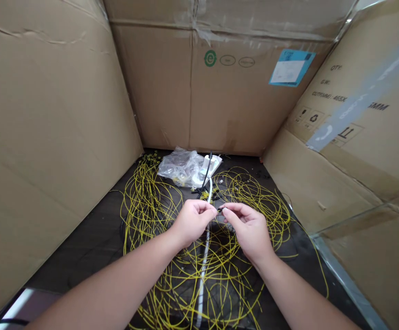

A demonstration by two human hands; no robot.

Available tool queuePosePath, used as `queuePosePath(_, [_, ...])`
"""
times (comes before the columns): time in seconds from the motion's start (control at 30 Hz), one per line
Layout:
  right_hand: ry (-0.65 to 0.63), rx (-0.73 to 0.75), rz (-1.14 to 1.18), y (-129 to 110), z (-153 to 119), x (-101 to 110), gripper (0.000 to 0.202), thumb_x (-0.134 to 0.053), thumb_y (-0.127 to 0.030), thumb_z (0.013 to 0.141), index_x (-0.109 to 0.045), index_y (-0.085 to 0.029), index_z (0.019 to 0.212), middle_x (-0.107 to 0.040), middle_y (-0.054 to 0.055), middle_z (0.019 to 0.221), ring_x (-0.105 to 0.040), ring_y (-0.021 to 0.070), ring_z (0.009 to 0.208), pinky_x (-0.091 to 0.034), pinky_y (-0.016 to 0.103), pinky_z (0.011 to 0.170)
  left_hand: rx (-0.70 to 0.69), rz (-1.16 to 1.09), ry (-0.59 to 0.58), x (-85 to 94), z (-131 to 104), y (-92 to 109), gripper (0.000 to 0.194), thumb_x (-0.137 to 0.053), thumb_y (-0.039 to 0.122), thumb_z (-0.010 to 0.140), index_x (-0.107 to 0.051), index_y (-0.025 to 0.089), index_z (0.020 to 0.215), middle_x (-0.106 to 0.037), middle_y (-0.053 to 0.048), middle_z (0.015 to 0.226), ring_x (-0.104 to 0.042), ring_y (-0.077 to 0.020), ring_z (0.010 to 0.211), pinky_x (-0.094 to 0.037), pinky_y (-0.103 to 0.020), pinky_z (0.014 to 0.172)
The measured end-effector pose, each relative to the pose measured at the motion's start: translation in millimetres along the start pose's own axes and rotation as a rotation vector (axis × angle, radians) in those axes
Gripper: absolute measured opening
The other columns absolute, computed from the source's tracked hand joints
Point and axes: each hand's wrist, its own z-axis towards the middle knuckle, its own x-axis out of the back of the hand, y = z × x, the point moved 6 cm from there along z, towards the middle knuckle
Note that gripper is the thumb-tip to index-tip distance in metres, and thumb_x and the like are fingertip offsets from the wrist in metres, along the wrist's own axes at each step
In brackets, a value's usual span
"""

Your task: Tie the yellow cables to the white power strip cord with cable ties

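My left hand and my right hand meet near the middle of the table, fingertips almost touching. A small black piece sits between them, pinched by my right thumb and forefinger. My left thumb and forefinger are pressed together at its other side; what they grip is too small to make out. Thin yellow wires lie in loose tangles below and around both hands. Beneath my fingers a white cable runs lengthwise over the wires.
Cardboard walls rise at the left, the back and the right. A clear plastic bag lies at the back of the dark table. Beside it a black stick-like item stands up. Small dark bits are at the back right.
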Motion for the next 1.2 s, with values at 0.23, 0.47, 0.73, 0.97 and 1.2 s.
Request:
queuePosePath(0.23, [0.007,0.070,-0.063,-6.7,-1.8,-1.1,0.016,-0.066,-0.030,0.072,-0.068,-0.017,0.082,-0.069,0.007,0.083,-0.065,0.0203,0.076,-0.054,0.036,0.072,0.003,0.025,-0.009,-0.7,0.1,-0.3,0.021,-0.059,0.032,0.072,-0.060,0.013,0.064,-0.035,0.007,0.045,-0.026,-0.0028,0.037,-0.020,-0.020,0.038])
queuePosePath(0.47, [0.003,0.109,-0.108,-9.2,-3.0,-2.5,0.011,-0.064,-0.026,0.074,-0.068,-0.018,0.080,-0.069,0.006,0.083,-0.064,0.0190,0.076,-0.053,0.033,0.071,-0.010,0.025,-0.003,-0.4,0.0,0.7,0.020,-0.058,0.029,0.071,-0.059,0.012,0.060,-0.035,0.007,0.044,-0.025,-0.0028,0.037,-0.018,-0.020,0.038])
queuePosePath(0.73, [0.004,0.110,-0.103,-9.6,-4.3,-2.8,0.011,-0.064,-0.027,0.073,-0.067,-0.018,0.080,-0.068,0.006,0.083,-0.063,0.0188,0.075,-0.053,0.033,0.071,-0.008,0.035,-0.005,-0.5,0.7,-0.9,0.020,-0.057,0.028,0.074,-0.058,0.012,0.061,-0.035,0.007,0.045,-0.025,-0.0025,0.036,-0.019,-0.020,0.038])
queuePosePath(0.97, [0.025,-0.005,0.064,-2.8,0.9,0.6,0.016,-0.065,-0.028,0.073,-0.066,-0.016,0.083,-0.068,0.007,0.086,-0.062,0.0153,0.070,-0.052,0.029,0.066,-0.065,0.036,-0.015,0.1,-0.4,4.8,0.021,-0.057,0.030,0.075,-0.062,0.011,0.066,-0.039,0.007,0.044,-0.028,-0.0031,0.037,-0.021,-0.019,0.038])
queuePosePath(1.2, [-0.105,-0.170,0.284,10.3,1.6,-8.3,0.008,-0.062,-0.022,0.074,-0.061,-0.017,0.079,-0.057,-0.003,0.062,-0.046,0.0059,0.044,-0.043,0.020,0.043,-0.118,0.050,-0.027,0.6,-2.5,11.2,0.020,-0.058,0.029,0.076,-0.065,0.011,0.070,-0.040,0.007,0.041,-0.031,-0.0038,0.037,-0.024,-0.019,0.039])
